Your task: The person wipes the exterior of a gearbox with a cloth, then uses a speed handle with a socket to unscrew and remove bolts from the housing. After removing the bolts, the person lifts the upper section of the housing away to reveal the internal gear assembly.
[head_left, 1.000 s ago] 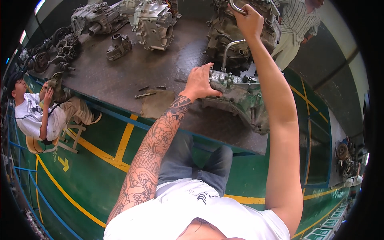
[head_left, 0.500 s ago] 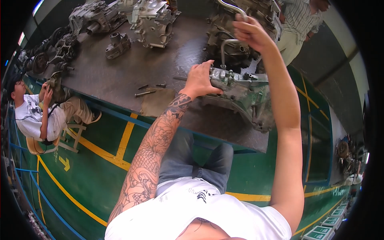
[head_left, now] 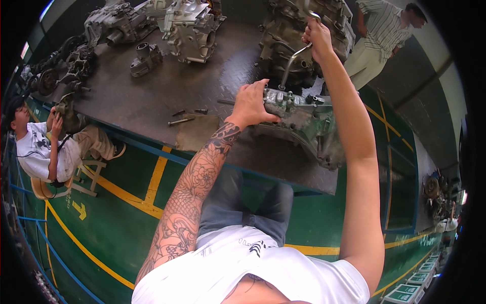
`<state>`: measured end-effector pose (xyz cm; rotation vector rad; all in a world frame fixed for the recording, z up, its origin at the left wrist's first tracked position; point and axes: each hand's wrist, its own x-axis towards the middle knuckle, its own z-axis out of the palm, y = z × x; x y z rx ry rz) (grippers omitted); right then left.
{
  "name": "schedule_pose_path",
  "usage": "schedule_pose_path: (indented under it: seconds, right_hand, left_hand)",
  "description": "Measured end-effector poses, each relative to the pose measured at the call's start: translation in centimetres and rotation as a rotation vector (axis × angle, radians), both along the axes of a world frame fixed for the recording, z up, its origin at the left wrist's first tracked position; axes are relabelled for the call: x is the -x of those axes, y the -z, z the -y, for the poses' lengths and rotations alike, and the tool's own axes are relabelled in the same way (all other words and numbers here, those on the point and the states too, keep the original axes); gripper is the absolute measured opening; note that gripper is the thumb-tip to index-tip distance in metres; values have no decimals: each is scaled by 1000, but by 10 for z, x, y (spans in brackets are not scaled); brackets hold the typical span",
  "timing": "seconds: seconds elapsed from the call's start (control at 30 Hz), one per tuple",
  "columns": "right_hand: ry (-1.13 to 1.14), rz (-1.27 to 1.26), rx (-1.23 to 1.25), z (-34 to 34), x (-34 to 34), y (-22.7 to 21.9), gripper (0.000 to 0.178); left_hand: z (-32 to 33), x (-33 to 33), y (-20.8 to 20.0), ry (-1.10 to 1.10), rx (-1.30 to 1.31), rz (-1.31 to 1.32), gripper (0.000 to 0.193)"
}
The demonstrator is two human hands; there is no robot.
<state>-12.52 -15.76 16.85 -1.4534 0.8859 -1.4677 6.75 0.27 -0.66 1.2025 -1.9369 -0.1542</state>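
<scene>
- The dark metal bench stands on a green floor marked with yellow lines; where does the casing sit?
- Near the bench's front edge, before the person: a grey metal casing with green stains, and a larger, darker assembly just beyond it
- How is the left hand placed?
- Spread over the casing's left end and grasping it, thumb on the near side, fingers toward the far side
- And the right hand?
- Clenched around a bent silver crank handle; the lower end meets the casing's top edge, the upper end is blurred
- What lies to the left?
- A brown sheet, with a slim bolt-like piece partly across its edge; farther off, a seated person in a white shirt
</scene>
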Motion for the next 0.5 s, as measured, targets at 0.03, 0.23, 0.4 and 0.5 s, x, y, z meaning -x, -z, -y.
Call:
schedule_pose_path:
  seconds: [0.03, 0.23, 0.4, 0.5]
  right_hand:
    - [35, 18, 4, 6, -8, 2, 40]
    - [-187, 138, -150, 0, -63, -6, 42]
    - [-570, -134, -136, -80, -32, -14, 49]
    - [-421, -53, -138, -81, -9, -20, 53]
  left_hand:
    - [0, 0, 0, -1, 16, 5, 118]
    - [-1, 1, -2, 4, 11, 19, 118]
    - [0, 0, 0, 5, 8, -25, 116]
    - [1, 0, 3, 15, 21, -37, 117]
